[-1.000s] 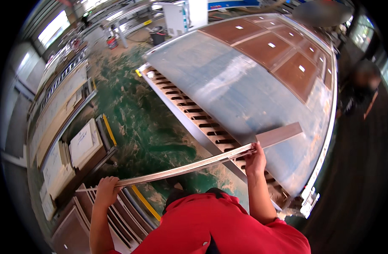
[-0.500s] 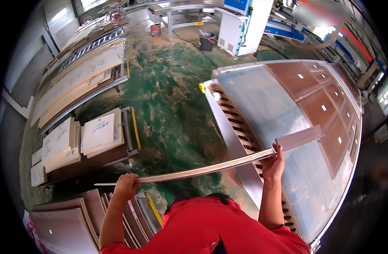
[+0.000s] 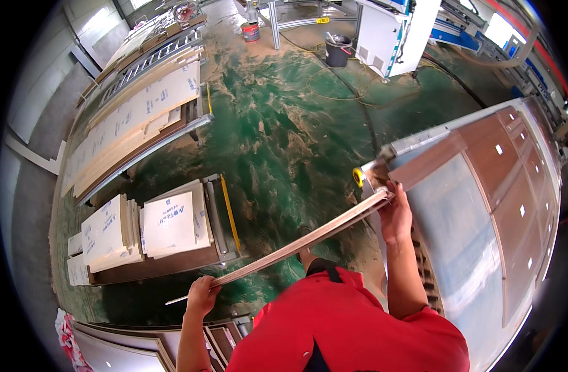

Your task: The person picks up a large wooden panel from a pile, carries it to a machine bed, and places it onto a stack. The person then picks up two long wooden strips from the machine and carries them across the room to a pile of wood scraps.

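A bundle of long, narrow brown boards [image 3: 302,245] with pale edges slants across in front of me. My left hand [image 3: 202,295] is closed round its lower left end, where a thin pale strip sticks out past the fingers. My right hand [image 3: 395,215] grips the upper right end, above the edge of the work table [image 3: 464,217]. Beyond the right fingers a flat brown strip [image 3: 426,162] reaches over the table's near corner; whether it joins the held bundle I cannot tell.
Brown panels [image 3: 523,177] with white labels lie on the table's right part. A yellow roll [image 3: 358,177] sits at its corner. To the left are stacked pale boards [image 3: 168,223] and brown panels [image 3: 119,353]. A black bucket [image 3: 338,53] and cables [image 3: 361,99] are on the green floor ahead.
The view has shifted, and the table's corner is nearer my right hand. The bundle slants more steeply, and the brown strip beyond my right hand now lies over the table's corner.
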Tool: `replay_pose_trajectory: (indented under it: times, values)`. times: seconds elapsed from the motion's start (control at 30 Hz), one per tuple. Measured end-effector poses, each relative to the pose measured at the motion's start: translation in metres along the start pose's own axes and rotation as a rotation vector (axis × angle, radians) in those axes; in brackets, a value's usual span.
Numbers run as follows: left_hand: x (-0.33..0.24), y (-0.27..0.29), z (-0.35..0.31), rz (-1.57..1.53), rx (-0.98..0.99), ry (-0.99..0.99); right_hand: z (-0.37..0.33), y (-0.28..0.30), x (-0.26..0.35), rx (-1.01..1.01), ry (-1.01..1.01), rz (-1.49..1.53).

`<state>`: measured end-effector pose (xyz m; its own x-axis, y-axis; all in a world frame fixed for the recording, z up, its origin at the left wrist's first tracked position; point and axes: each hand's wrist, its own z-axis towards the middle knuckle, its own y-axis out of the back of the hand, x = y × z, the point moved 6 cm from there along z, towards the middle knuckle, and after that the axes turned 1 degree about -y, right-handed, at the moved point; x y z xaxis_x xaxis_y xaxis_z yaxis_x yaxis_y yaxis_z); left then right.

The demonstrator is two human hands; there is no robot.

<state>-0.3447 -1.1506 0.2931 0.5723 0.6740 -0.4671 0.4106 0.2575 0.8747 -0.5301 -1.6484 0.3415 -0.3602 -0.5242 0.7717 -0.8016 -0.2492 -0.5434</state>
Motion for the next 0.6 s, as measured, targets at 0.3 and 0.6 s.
replay_pose_trajectory:
  times: [0.3,0.6]
  values:
    - [0.017,0.056,0.161,0.012,-0.049,0.256,0.244,-0.149,-0.055,0.045,-0.116,-0.177]
    - [0.071,0.043,0.407,-0.096,0.125,0.337,0.438,-0.209,-0.075,-0.11,-0.187,-0.046]
